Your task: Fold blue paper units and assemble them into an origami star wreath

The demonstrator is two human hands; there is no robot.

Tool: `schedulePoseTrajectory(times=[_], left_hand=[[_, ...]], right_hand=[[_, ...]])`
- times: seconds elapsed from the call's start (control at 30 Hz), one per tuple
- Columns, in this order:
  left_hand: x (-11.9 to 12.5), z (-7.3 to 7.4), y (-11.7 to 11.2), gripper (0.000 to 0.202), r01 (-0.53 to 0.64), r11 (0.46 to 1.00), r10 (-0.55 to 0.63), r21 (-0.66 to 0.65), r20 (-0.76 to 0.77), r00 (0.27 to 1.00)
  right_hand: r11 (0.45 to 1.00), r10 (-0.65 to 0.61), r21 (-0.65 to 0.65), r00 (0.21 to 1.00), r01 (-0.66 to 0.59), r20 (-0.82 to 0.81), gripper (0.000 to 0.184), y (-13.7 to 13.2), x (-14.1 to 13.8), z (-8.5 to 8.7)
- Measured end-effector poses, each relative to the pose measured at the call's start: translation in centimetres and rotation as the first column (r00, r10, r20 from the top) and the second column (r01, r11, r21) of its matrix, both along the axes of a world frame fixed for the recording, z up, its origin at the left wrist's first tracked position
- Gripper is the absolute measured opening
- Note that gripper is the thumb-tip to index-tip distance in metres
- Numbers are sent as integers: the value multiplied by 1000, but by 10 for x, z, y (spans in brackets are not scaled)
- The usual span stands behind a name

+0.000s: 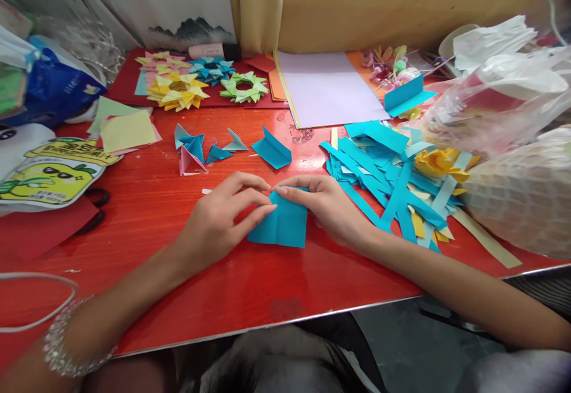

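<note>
A small blue paper square (285, 229) with a crease down its middle is between my two hands, near the table's front edge. My left hand (227, 211) pinches its upper left part, thumb and fingers closed on the paper. At the top edge my right hand (325, 203) grips it too, thumb over the front. The fingers hide the sheet's upper edge. Just beyond lies a folded blue paper piece (272, 148), partly opened. Small folded triangles, blue and a pink one (191, 161), lie to its left.
Blue paper strips (379, 173) are heaped on the right of the red table (178, 304), beside plastic bags (521, 185). Finished paper rings (243, 88) and a lilac sheet stack (330, 87) lie at the back. Left are square sheets (129, 131) and a snack bag (49, 173).
</note>
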State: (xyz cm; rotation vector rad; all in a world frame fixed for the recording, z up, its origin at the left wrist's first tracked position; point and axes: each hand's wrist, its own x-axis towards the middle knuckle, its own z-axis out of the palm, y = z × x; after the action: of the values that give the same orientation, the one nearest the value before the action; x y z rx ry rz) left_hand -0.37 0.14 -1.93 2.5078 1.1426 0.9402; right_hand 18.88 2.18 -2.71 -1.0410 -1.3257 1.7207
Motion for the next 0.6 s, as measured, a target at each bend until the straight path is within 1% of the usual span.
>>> schedulePoseTrajectory(times=[0.03,0.07,0.1,0.17,0.23,0.27,0.33,0.47,0.6], left_hand=[[1,1,0,9,-49,993,54,-109,39,998],[2,2,0,9,-86,970,106,-225,76,991],[2,2,0,12,-108,932,152,-346,105,983],[2,2,0,23,-108,828,218,-551,139,966],[2,1,1,29,-84,743,244,-664,152,958],[2,0,2,29,-75,719,248,-691,154,957],[2,0,3,27,-63,700,250,-711,161,955],[4,-1,3,23,-54,716,249,-696,182,951],[4,-1,2,25,-59,734,229,-677,164,959]], right_hand=[[1000,-1,1,1000,1,-2,12,0,0,0],[1000,-1,1,1000,1,-10,12,0,0,0],[1000,-1,2,1000,1,-19,11,0,0,0],[1000,1,17,1000,-1,-18,11,0,0,0],[999,-5,55,1000,4,8,11,1,0,0],[997,-8,76,1000,7,24,11,2,0,1],[993,-7,122,999,0,52,11,2,0,1],[983,23,180,995,-41,102,12,1,0,3],[983,17,177,989,-43,145,12,0,0,3]])
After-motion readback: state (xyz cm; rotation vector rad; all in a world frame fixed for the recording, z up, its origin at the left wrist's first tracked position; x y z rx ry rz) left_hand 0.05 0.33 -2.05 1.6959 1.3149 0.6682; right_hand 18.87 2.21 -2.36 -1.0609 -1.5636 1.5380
